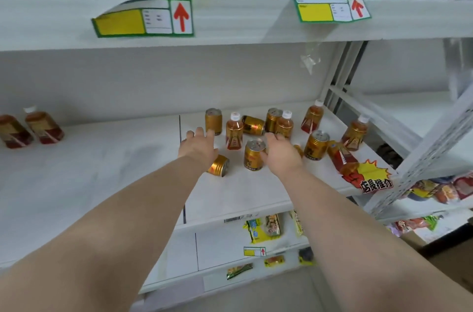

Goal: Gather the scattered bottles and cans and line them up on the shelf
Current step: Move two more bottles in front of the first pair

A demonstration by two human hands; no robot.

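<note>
Several gold cans and amber tea bottles with white caps lie scattered on the white shelf (243, 196). My left hand (198, 145) reaches out with fingers spread, just short of an upright gold can (213, 121); a tipped can (218, 165) lies under its wrist. My right hand (281, 150) is beside an upright can (253, 155), fingers relaxed near its top and holding nothing. An upright bottle (234, 131) stands between my hands. A toppled can (253, 125) lies behind it. One bottle (341, 157) lies on its side at the right.
Two more tea bottles (30, 127) stand at the shelf's far left. A red and yellow promo tag (371, 176) hangs on the shelf's right front edge. Snack packets (263, 228) fill the shelf below. A metal rack (422, 145) stands to the right.
</note>
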